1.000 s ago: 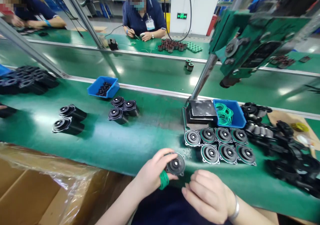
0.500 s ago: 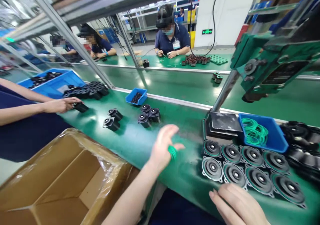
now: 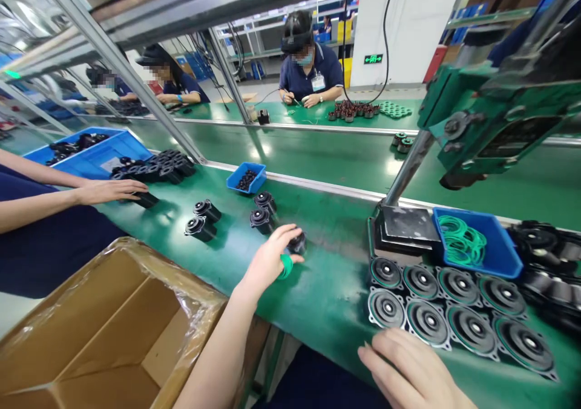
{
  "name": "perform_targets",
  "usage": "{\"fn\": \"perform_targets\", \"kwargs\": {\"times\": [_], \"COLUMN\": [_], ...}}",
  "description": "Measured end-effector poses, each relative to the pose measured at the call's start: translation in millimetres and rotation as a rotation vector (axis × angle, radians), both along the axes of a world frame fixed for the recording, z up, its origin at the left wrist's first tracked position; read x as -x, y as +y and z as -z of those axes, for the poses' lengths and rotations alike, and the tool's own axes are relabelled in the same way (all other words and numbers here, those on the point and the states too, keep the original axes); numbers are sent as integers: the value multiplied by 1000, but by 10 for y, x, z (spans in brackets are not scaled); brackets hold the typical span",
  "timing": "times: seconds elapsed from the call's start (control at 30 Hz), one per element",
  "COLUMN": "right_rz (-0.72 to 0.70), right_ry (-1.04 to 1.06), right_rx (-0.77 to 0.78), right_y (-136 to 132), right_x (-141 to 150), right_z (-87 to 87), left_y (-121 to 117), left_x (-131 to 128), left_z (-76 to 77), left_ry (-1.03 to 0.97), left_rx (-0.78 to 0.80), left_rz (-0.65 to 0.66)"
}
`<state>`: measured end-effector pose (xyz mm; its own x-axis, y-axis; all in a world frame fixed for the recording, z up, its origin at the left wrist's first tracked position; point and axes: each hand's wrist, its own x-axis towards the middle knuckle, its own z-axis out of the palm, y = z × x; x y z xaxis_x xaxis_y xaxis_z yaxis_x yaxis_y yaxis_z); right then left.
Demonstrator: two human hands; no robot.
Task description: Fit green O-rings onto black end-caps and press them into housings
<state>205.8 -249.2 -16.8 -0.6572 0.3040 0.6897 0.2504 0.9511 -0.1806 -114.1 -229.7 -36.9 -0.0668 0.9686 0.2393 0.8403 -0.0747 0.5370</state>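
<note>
My left hand reaches out over the green belt and closes round a black motor housing. A few green rubber rings sit on one of its fingers. Two more black housings stand just left of it. My right hand lies at the near edge of the belt, fingers stretched flat and holding nothing. It rests beside two rows of black round end caps.
A blue bin of green rings stands behind the caps, under a green press. A small blue bin and two housings lie further left. A lined cardboard box sits below. A co-worker's hand works at left.
My left hand let go of the end cap it held close to me, reached forward and closed on one of the three grouped housings. My right hand dropped to the belt edge.
</note>
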Motion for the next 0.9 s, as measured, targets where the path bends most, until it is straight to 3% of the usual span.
{"fn": "perform_targets", "kwargs": {"times": [0.1,0.2,0.3,0.43,0.53,0.67,0.77,0.9], "right_rz": [-49,-116,-149,-92,-50,-62,-193,-285], "right_ry": [16,-29,-55,-78,-129,-53,-9,-38], "right_rx": [95,169,337,609,707,749,886,1032], "right_y": [-3,12,45,116,136,69,3,-20], "right_x": [125,277,461,704,787,813,897,1059], "right_z": [28,2,-16,21,43,-12,-81,-95], "left_y": [-363,-573,-636,-587,-561,-664,-768,-801], "left_x": [-50,-76,-57,4,9,-96,-222,-345], "left_z": [62,96,110,129,122,41,-71,-188], "left_ry": [-185,-374,-580,-821,-932,-941,-732,-488], "left_rx": [14,31,65,147,242,159,-35,-172], "left_rz": [180,210,221,304,389,338,238,228]}}
